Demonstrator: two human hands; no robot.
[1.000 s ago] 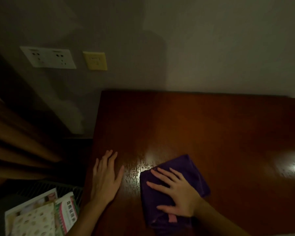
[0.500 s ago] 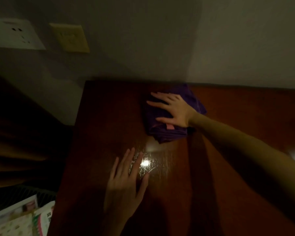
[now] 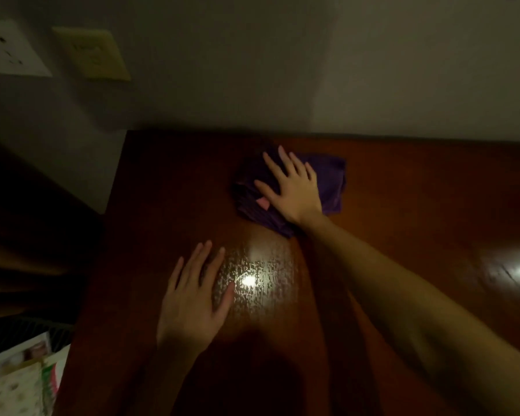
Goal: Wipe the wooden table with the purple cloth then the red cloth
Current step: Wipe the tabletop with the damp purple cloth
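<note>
1. The right hand [image 3: 293,190] covers the middle of the purple cloth [image 3: 332,187]; the cloth's far left part is lost in shadow.
2. The white socket plate [image 3: 8,49], left of the yellow plate [image 3: 92,54], is cut off by the left edge.
3. The printed packets [image 3: 15,385], left of the table [image 3: 403,181], are cut off at the bottom-left corner; their print is too blurred to read.
4. The table's right side and near side run out of view.
</note>
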